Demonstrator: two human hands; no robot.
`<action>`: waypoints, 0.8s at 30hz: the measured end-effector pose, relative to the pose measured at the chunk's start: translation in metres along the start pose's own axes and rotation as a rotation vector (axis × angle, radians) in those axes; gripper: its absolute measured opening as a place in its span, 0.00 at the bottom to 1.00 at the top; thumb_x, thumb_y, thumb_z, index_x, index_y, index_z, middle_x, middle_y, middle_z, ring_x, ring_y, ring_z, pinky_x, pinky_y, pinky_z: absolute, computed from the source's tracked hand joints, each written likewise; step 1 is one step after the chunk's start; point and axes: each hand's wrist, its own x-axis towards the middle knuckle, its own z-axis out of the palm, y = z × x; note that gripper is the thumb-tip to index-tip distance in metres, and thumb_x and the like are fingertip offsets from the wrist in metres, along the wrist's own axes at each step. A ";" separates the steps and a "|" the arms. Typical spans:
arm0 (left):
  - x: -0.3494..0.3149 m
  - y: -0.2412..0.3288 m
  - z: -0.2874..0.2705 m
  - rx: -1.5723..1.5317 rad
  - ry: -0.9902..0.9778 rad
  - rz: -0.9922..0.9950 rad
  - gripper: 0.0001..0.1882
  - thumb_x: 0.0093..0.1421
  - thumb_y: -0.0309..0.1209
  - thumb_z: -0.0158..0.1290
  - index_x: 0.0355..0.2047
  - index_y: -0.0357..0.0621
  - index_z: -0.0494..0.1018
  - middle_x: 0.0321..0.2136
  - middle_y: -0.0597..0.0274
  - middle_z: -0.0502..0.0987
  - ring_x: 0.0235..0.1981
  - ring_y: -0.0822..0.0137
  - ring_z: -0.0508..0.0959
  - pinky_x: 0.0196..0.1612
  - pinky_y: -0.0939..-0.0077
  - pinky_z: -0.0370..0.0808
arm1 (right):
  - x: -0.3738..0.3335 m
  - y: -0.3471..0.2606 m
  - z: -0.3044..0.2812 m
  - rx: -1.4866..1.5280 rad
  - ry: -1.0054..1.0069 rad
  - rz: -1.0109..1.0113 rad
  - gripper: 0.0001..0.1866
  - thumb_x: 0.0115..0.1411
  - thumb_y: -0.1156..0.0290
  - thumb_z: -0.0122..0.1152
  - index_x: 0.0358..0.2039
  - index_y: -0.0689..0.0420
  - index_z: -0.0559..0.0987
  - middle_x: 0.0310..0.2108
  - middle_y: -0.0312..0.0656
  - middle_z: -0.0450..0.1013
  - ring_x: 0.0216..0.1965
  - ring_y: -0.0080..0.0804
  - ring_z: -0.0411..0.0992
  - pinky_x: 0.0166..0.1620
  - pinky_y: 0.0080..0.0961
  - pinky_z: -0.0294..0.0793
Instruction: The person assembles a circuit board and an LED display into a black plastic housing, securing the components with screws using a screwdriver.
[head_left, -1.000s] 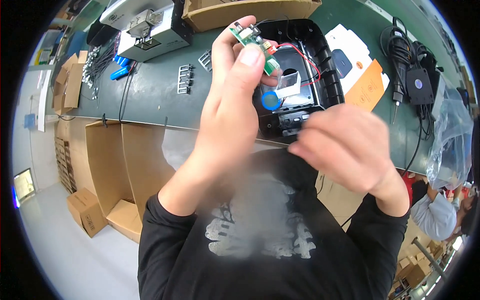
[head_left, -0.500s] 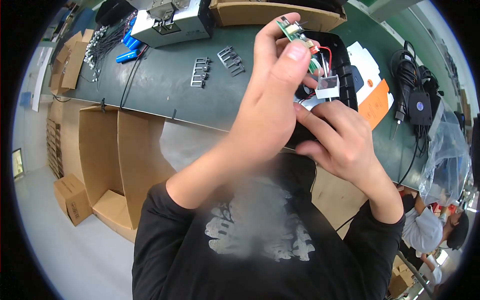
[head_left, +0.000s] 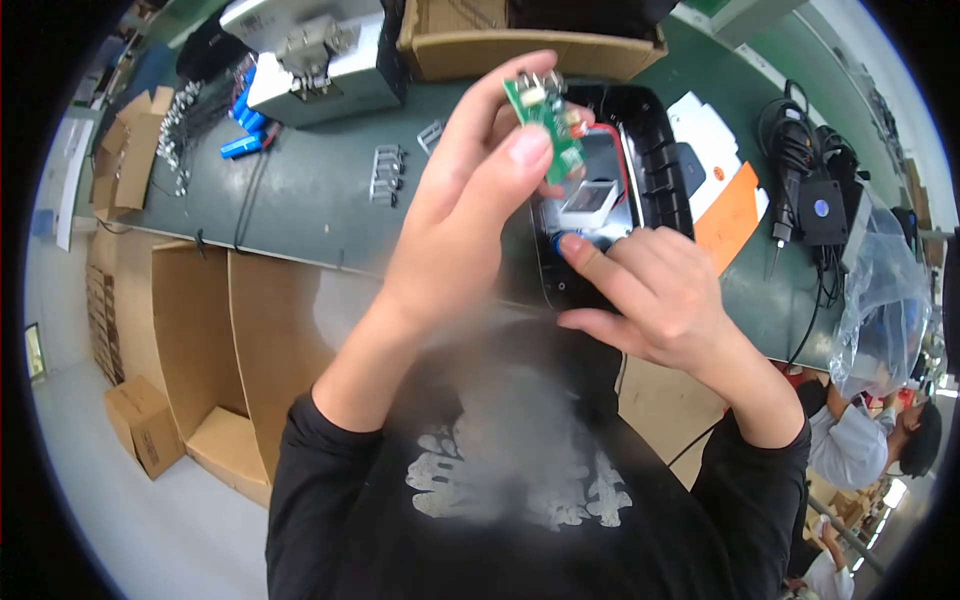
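My left hand (head_left: 465,185) is closed on a green circuit board (head_left: 550,125), raised above a black plastic housing (head_left: 655,150). Metal parts stand at the board's upper end, and a red wire (head_left: 615,140) runs from it into the housing. Inside lies a small white-framed clear piece (head_left: 590,203). Over the near part of the housing is my right hand (head_left: 660,295), its index fingertip against a blue part (head_left: 562,240) mostly hidden beneath it. The right thumb is held apart from that finger, while the other fingers curl.
Grey plastic brackets (head_left: 386,175) lie left of my hands, near a metal-cased device (head_left: 335,90) and blue cylinders (head_left: 245,140). A cardboard tray (head_left: 530,55) stands behind. White and orange papers (head_left: 730,215), a corded tool (head_left: 785,150) and a plastic bag (head_left: 880,300) are rightward. Co-workers are at far right.
My left hand has moved left and slightly down with the circuit board, showing more of the housing's inside. The white-framed piece now sits lower in it. My right hand has shifted slightly left and down.
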 end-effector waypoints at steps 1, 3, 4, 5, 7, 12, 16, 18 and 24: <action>-0.001 0.000 0.000 -0.027 -0.012 -0.006 0.31 0.62 0.42 0.42 0.60 0.37 0.53 0.49 0.45 0.69 0.42 0.65 0.74 0.49 0.73 0.68 | 0.001 -0.001 -0.001 -0.007 0.010 -0.001 0.28 0.43 0.57 0.67 0.43 0.58 0.75 0.23 0.35 0.65 0.24 0.28 0.66 0.27 0.23 0.64; -0.002 -0.002 -0.005 -0.025 -0.029 -0.032 0.30 0.62 0.41 0.42 0.60 0.37 0.53 0.49 0.45 0.69 0.42 0.65 0.74 0.47 0.75 0.68 | 0.006 -0.003 -0.004 -0.023 0.018 -0.009 0.27 0.43 0.58 0.67 0.43 0.59 0.75 0.23 0.35 0.65 0.24 0.29 0.67 0.27 0.23 0.65; -0.003 -0.003 -0.005 -0.024 -0.036 -0.029 0.30 0.63 0.41 0.42 0.61 0.38 0.53 0.50 0.45 0.69 0.42 0.66 0.74 0.46 0.76 0.68 | 0.005 -0.003 -0.003 -0.012 0.025 -0.008 0.27 0.43 0.58 0.67 0.43 0.59 0.75 0.23 0.35 0.65 0.24 0.29 0.67 0.27 0.23 0.65; -0.003 -0.003 -0.005 -0.016 -0.050 -0.017 0.30 0.63 0.41 0.42 0.61 0.38 0.53 0.50 0.45 0.69 0.42 0.66 0.74 0.46 0.76 0.68 | 0.004 -0.004 -0.002 0.000 0.030 -0.006 0.27 0.44 0.58 0.66 0.43 0.60 0.74 0.23 0.35 0.65 0.24 0.29 0.67 0.28 0.23 0.65; -0.003 -0.002 -0.004 0.001 -0.044 -0.022 0.29 0.64 0.40 0.41 0.61 0.38 0.53 0.51 0.46 0.68 0.43 0.66 0.74 0.46 0.76 0.68 | 0.003 -0.007 -0.005 -0.023 0.055 -0.017 0.26 0.43 0.59 0.67 0.42 0.59 0.75 0.24 0.35 0.66 0.24 0.29 0.67 0.28 0.23 0.66; -0.001 0.001 0.005 0.043 -0.084 0.031 0.27 0.64 0.36 0.41 0.60 0.38 0.53 0.51 0.48 0.69 0.45 0.66 0.73 0.47 0.76 0.68 | -0.002 -0.016 -0.025 -0.035 0.266 -0.023 0.19 0.41 0.67 0.69 0.35 0.58 0.77 0.28 0.37 0.70 0.26 0.31 0.70 0.26 0.25 0.67; -0.001 0.001 0.013 0.010 -0.141 0.015 0.26 0.64 0.34 0.45 0.59 0.39 0.54 0.50 0.49 0.70 0.46 0.67 0.72 0.46 0.77 0.68 | 0.002 -0.003 -0.033 -0.084 0.440 0.074 0.20 0.38 0.70 0.71 0.35 0.57 0.77 0.29 0.40 0.72 0.26 0.35 0.71 0.28 0.27 0.69; -0.001 -0.001 0.017 0.051 -0.150 0.043 0.27 0.62 0.33 0.48 0.59 0.39 0.55 0.48 0.52 0.71 0.43 0.70 0.73 0.45 0.78 0.68 | 0.008 0.000 -0.035 -0.048 0.431 0.112 0.20 0.38 0.68 0.72 0.34 0.58 0.77 0.30 0.40 0.72 0.28 0.38 0.71 0.30 0.29 0.70; 0.000 -0.006 0.020 0.707 -0.015 0.268 0.28 0.55 0.41 0.55 0.52 0.40 0.64 0.38 0.50 0.77 0.36 0.56 0.75 0.43 0.65 0.70 | 0.011 0.005 -0.016 -0.017 0.391 0.162 0.17 0.40 0.72 0.70 0.32 0.59 0.75 0.28 0.41 0.73 0.28 0.38 0.72 0.31 0.30 0.69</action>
